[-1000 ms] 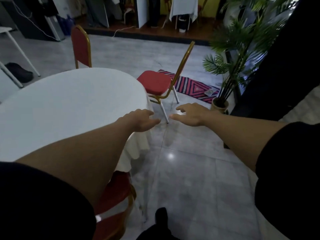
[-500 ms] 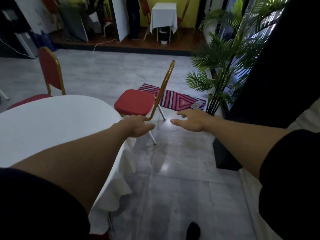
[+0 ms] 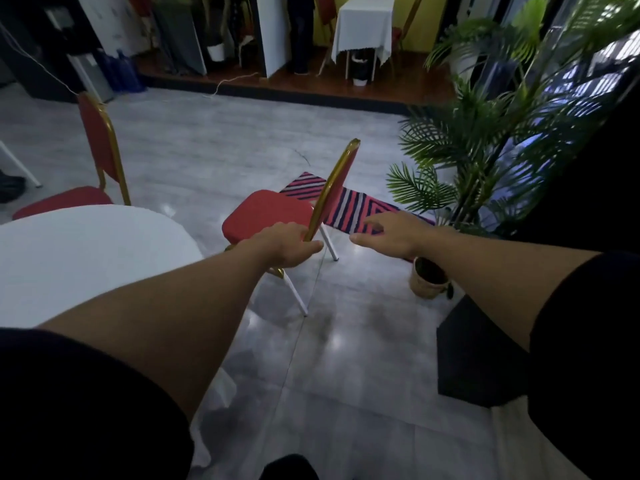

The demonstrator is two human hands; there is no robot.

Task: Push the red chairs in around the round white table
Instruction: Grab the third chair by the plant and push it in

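Observation:
The round white table [image 3: 86, 258] fills the left. A red chair [image 3: 266, 214] with a gold frame and white legs stands off its right side, seen edge-on, its seat facing the table. My left hand [image 3: 287, 245] reaches the lower part of the chair's gold backrest frame, fingers curled by it; whether it grips is unclear. My right hand [image 3: 391, 233] hovers open to the right of the backrest, apart from it. A second red chair [image 3: 93, 164] stands at the table's far side with its seat partly under the cloth.
A potted palm [image 3: 460, 188] in a tan pot stands right of the chair. A striped mat [image 3: 349, 206] lies behind the chair. A black block [image 3: 478, 355] sits low at right. A small covered table [image 3: 363, 26] stands on the raised floor at the back.
I have moved closer to the right-hand chair. My left hand has gone from short of the chair to its backrest frame, and my right hand has come up beside it.

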